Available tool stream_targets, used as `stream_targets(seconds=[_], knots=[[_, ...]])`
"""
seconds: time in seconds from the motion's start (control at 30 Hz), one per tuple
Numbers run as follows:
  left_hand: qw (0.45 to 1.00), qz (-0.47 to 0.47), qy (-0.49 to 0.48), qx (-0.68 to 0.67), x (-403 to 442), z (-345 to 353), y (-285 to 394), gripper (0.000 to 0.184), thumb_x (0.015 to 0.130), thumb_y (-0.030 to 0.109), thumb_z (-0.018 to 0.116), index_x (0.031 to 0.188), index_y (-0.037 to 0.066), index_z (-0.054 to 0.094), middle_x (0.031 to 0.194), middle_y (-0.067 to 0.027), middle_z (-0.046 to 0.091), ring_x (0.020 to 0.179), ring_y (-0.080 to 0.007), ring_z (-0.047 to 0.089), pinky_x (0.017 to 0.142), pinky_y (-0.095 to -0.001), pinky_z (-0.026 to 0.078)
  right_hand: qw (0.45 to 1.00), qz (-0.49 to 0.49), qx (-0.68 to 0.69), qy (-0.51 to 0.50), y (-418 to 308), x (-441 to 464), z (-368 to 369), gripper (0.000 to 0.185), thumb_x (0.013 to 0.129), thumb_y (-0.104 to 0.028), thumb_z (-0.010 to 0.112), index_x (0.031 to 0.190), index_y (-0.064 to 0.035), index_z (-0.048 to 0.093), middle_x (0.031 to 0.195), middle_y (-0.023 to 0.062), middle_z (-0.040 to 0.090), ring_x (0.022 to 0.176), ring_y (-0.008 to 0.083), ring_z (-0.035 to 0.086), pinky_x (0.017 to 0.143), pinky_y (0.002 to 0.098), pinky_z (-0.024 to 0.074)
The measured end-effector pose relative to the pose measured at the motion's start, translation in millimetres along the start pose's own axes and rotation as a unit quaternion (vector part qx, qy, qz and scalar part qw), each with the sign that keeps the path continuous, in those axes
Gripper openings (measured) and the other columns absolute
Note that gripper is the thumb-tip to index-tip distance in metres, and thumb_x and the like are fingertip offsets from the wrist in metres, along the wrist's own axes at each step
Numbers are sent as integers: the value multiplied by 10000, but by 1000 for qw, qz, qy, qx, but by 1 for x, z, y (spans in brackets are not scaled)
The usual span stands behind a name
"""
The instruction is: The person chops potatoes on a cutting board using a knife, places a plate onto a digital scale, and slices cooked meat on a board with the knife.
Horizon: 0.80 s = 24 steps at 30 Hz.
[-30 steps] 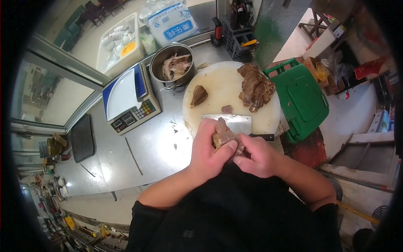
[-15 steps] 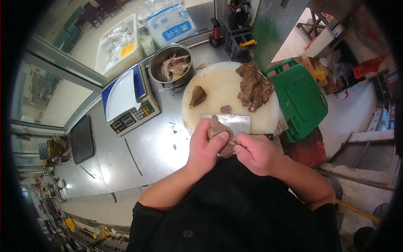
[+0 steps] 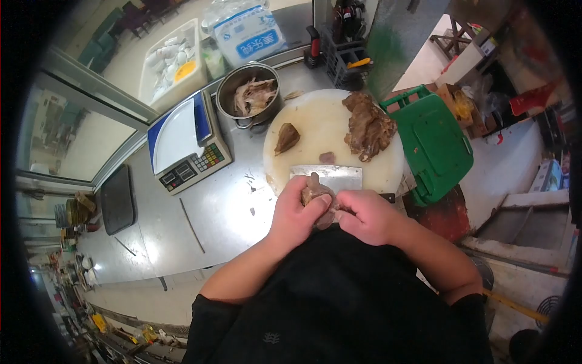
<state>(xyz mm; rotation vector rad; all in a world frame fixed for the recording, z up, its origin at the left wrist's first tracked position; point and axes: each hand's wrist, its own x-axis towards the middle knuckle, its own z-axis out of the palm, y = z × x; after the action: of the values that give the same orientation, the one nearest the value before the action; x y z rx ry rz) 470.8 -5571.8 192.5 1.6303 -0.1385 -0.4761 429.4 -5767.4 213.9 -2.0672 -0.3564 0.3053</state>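
A piece of cooked meat is held between my two hands, in front of my black shirt. My left hand is closed round it, thumb lying across the top. Pinched against its right side are the fingers of my right hand. Just beyond the hands a cleaver lies flat on the round cutting board, its blade partly covered by the hands. On the board rest a small meat scrap, a brown chunk of meat and a large brown slab of meat.
A metal pot with meat and bones stands left of the board. Beside it is a digital scale. A green lidded bin is at the right. A black tray and a thin stick lie on the steel counter.
My right hand has shifted slightly left and up against the meat, covering more of its right side. The left hand keeps its hold. Items on the board stay put.
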Motion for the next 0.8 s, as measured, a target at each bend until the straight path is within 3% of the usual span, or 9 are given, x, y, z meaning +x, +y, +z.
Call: stream_targets(seconds=[0.13,0.27,0.33,0.37,0.43,0.5,0.67,0.73,0.8], knots=[[999,-10,-18,25,-1,0,-1,286,826,229,693,972,4,595,864,-119,598,795,-202,591,721,-337,483,991,-24,-132,12,-11,-1,-5,206,847,-212,613,858,-26,526,778,201,610,759,403,626,681,460,508],[998,7,-21,53,-2,2,3,305,817,243,694,976,0,598,874,-143,599,801,-248,602,729,-358,485,966,-95,-229,75,-11,-3,-2,199,792,-207,646,798,-48,527,705,147,586,676,348,637,624,438,524],[993,28,-7,111,-4,4,7,335,804,259,700,983,-7,600,881,-173,599,821,-316,614,743,-386,489,952,-116,-269,92,-12,-5,-1,195,774,-206,654,783,-56,531,685,131,578,649,324,638,604,419,530],[993,28,-7,111,-5,3,7,335,804,259,700,983,-7,600,881,-173,599,821,-316,614,743,-386,489,937,-128,-309,95,-13,-6,-2,198,764,-211,662,773,-63,532,679,116,574,639,297,639,591,397,529],[984,41,-21,170,-5,2,9,296,820,176,683,1016,-22,581,874,-90,597,817,-158,573,735,-315,483,922,-140,-348,98,-12,-7,-1,202,754,-216,670,762,-69,532,673,101,570,628,271,640,579,376,529],[981,47,-20,186,-6,2,13,295,815,176,687,1007,-24,585,867,-97,593,811,-167,576,735,-319,482,900,-176,-389,84,-8,-7,0,215,750,-230,680,764,-72,535,684,85,576,613,253,634,562,366,523],[975,64,-20,212,-5,2,12,294,805,179,691,988,-30,594,871,-118,602,806,-191,589,742,-325,484,908,-171,-376,64,-6,-8,2,228,753,-234,682,782,-65,533,691,87,577,618,252,636,555,362,519],[983,43,-14,179,-6,2,12,369,795,273,701,1012,-10,609,913,-218,620,858,-387,629,752,-418,502,914,-164,-365,63,-5,-8,3,227,753,-226,683,788,-60,531,691,94,578,622,259,638,560,366,522],[987,37,-7,154,-5,2,6,360,798,267,700,1011,-8,606,914,-215,618,846,-384,628,747,-416,502,934,-162,-308,86,-2,-8,4,234,759,-200,686,813,-39,525,686,116,574,624,292,635,581,388,529]])
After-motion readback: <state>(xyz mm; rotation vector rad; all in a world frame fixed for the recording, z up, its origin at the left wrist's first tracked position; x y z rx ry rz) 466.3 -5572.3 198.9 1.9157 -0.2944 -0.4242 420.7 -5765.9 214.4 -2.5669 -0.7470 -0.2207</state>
